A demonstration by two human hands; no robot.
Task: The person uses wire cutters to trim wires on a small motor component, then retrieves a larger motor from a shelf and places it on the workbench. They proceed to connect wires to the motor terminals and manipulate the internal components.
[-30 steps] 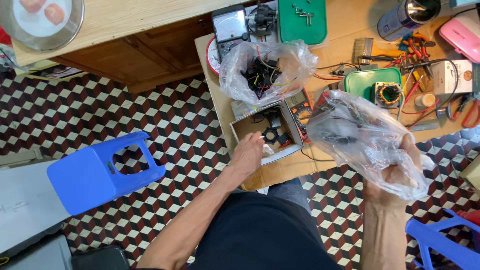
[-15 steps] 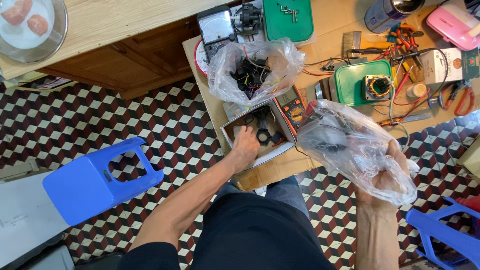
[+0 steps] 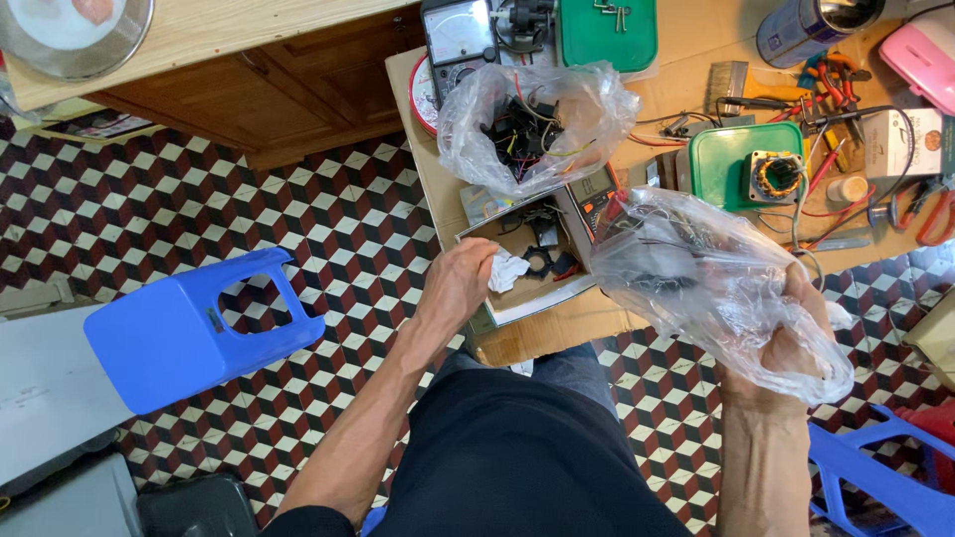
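Head view, looking down over the person's lap at a cluttered worktop (image 3: 696, 70).

Right hand (image 3: 796, 338): closed around the gathered neck of a clear plastic bag (image 3: 696, 278), held up off the near edge of the worktop. Dark parts and thin wires show through the film; what they are is hard to make out.

Left hand (image 3: 460, 283): at the near left corner of the worktop, fingers curled on a crumpled white scrap (image 3: 509, 268) at the lip of a shallow cardboard box (image 3: 537, 268). Whether it pinches the scrap or only rests on it, cannot tell. Small black parts lie in the box just beside the scrap.

Behind the box: a second clear bag (image 3: 532, 124) of black parts and coloured wires, standing open, and touching it at the far side an analog meter (image 3: 460, 40). Green tray (image 3: 761, 164) to the right carries a wound coil part (image 3: 779, 174). Pliers with red handles (image 3: 930, 204) lie at the right edge, partly cut off.

Open room: almost none on the worktop; bare surface only in a strip near the far middle. The near edge is free between box and held bag. Floor to the left is patterned tile, with a blue plastic stool (image 3: 189, 333) tipped on its side, well apart from the worktop.

Cut off: a metal dish (image 3: 75, 45) at the top left, a pink case (image 3: 920, 50) at the top right, another blue stool (image 3: 885, 477) at the lower right.
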